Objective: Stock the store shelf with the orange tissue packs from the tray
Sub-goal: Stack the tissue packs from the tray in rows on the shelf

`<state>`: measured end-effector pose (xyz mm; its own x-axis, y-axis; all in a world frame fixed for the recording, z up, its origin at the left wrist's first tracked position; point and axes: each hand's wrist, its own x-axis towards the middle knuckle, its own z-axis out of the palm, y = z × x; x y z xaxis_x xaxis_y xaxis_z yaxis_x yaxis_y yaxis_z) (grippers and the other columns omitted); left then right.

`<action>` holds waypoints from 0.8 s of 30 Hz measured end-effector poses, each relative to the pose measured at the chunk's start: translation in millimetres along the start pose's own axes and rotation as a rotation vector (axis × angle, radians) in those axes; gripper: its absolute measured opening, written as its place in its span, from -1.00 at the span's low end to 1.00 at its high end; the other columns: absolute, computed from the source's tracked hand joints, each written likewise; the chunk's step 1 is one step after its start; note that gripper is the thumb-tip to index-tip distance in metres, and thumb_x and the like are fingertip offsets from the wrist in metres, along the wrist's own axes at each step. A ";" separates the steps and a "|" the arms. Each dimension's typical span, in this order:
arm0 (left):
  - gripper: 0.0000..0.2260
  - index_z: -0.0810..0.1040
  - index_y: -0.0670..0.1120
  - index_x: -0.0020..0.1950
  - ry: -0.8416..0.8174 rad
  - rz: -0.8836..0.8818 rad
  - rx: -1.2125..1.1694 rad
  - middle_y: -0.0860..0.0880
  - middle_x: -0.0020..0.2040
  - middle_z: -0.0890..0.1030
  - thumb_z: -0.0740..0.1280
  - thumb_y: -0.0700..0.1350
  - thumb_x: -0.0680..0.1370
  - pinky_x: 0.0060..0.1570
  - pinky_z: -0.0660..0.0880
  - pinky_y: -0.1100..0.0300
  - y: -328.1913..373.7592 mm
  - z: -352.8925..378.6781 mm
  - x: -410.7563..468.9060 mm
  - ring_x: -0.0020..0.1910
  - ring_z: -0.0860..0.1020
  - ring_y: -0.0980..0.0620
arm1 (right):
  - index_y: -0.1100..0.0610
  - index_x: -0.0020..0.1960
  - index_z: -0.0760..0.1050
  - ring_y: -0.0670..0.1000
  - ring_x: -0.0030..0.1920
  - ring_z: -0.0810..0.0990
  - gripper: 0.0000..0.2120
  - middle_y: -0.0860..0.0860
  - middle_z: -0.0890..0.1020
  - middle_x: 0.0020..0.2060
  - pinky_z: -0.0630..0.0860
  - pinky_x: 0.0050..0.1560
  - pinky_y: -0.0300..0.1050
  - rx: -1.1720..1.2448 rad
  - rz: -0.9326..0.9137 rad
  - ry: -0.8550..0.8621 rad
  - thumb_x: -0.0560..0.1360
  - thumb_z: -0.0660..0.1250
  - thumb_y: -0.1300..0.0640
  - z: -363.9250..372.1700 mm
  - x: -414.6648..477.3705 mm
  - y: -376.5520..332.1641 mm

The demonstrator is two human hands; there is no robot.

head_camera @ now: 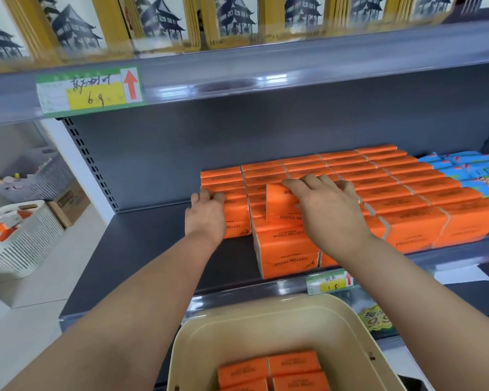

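Orange tissue pack [280, 201] tilted atop shelf stack, gripped under right hand [326, 210].

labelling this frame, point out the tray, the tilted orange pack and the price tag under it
tray [201, 328]: head view, bare beige rim at left
tilted orange pack [280, 203]: head view, its orange side face
price tag [329, 282]: head view, yellow middle

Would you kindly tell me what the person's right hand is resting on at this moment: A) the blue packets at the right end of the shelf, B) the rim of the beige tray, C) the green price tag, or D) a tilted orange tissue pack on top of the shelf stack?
D: the right hand lies over a tilted orange tissue pack above the shelf stack, well away from the beige tray.
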<state>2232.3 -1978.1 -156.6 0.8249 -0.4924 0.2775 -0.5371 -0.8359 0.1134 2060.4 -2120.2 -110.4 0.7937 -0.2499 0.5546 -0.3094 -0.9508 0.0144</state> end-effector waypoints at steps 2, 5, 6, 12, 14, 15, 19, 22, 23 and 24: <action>-0.53 0.38 -0.09 0.36 0.021 -0.004 -0.046 -0.11 0.25 0.37 0.29 -0.35 0.47 0.09 0.49 0.03 -5.0 0.0 -2.1 0.22 0.33 -0.11 | -0.04 0.41 0.32 0.10 0.21 0.44 -0.44 0.00 0.52 0.20 0.32 0.13 0.10 0.002 0.003 -0.012 0.48 0.29 0.31 -1.5 0.5 -1.7; -0.53 0.36 -0.13 0.36 0.059 -0.019 -0.094 -0.12 0.26 0.37 0.29 -0.35 0.47 0.08 0.50 0.02 -16.4 -5.8 -9.2 0.23 0.32 -0.12 | -0.04 0.41 0.30 0.09 0.23 0.42 -0.43 -0.02 0.50 0.22 0.33 0.14 0.10 -0.009 0.008 -0.041 0.47 0.28 0.31 -6.8 4.0 -5.7; -0.54 0.36 -0.14 0.35 0.073 -0.020 -0.107 -0.13 0.25 0.38 0.28 -0.35 0.47 0.07 0.49 0.03 -20.6 -9.2 -11.8 0.22 0.33 -0.12 | -0.04 0.41 0.31 0.09 0.24 0.42 -0.44 -0.02 0.50 0.23 0.33 0.13 0.09 -0.007 0.012 -0.047 0.47 0.28 0.31 -9.0 7.0 -9.0; -0.50 0.37 -0.15 0.36 0.110 -0.079 -0.194 -0.14 0.28 0.38 0.24 -0.41 0.43 0.05 0.44 0.04 -52.8 -37.4 -28.7 0.25 0.31 -0.13 | -0.05 0.40 0.30 0.11 0.28 0.39 -0.52 0.01 0.44 0.23 0.36 0.13 0.12 0.188 -0.048 -0.054 0.52 0.26 0.20 -18.6 40.1 -59.6; -0.48 0.35 -0.16 0.37 0.125 -0.100 -0.207 -0.16 0.29 0.38 0.22 -0.42 0.42 0.06 0.43 0.03 -63.2 -44.8 -33.9 0.26 0.30 -0.14 | -0.04 0.39 0.32 0.13 0.27 0.39 -0.54 0.04 0.41 0.20 0.40 0.14 0.12 0.307 -0.101 -0.109 0.52 0.26 0.17 -13.7 50.8 -80.4; -0.49 0.35 -0.16 0.37 0.130 -0.106 -0.216 -0.16 0.29 0.38 0.21 -0.42 0.42 0.06 0.42 0.03 -67.8 -46.3 -36.0 0.26 0.30 -0.14 | -0.04 0.38 0.34 0.13 0.26 0.40 -0.55 0.05 0.41 0.19 0.42 0.14 0.10 0.336 -0.126 -0.138 0.52 0.27 0.17 -9.4 54.1 -89.8; -0.51 0.36 -0.15 0.37 0.114 -0.103 -0.272 -0.15 0.29 0.39 0.19 -0.41 0.45 0.06 0.42 0.07 -79.9 -43.5 -45.9 0.27 0.31 -0.13 | -0.06 0.36 0.36 0.10 0.30 0.37 -0.55 0.03 0.42 0.21 0.34 0.17 0.08 0.251 -0.173 -0.280 0.51 0.28 0.20 19.0 53.9 -113.4; -0.56 0.34 -0.14 0.40 0.053 -0.077 -0.281 -0.11 0.33 0.38 0.22 -0.33 0.51 0.03 0.41 0.11 -81.5 -35.5 -52.7 0.31 0.30 -0.09 | -0.06 0.36 0.37 0.11 0.31 0.33 -0.54 0.05 0.43 0.23 0.30 0.19 0.08 0.140 -0.173 -0.333 0.51 0.24 0.25 40.4 46.9 -115.2; -0.57 0.33 -0.13 0.40 0.024 -0.068 -0.282 -0.10 0.34 0.37 0.23 -0.30 0.53 0.05 0.42 0.12 -80.5 -32.7 -54.1 0.32 0.30 -0.08 | -0.06 0.36 0.37 0.12 0.31 0.33 -0.53 0.05 0.43 0.24 0.30 0.20 0.09 0.104 -0.164 -0.351 0.51 0.24 0.26 46.5 44.6 -113.7; -0.57 0.32 -0.13 0.41 -0.007 -0.060 -0.285 -0.09 0.35 0.37 0.24 -0.27 0.54 0.08 0.42 0.11 -78.8 -30.2 -55.3 0.33 0.30 -0.08 | -0.06 0.37 0.37 0.12 0.31 0.33 -0.52 0.06 0.43 0.24 0.30 0.20 0.11 0.079 -0.153 -0.371 0.50 0.25 0.27 51.8 42.3 -112.0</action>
<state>2223.7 -1877.7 -152.0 0.8573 -0.4469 0.2557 -0.5145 -0.7622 0.3929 2155.8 -2033.7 -131.7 0.9671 -0.1398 0.2127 -0.1434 -0.9897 0.0014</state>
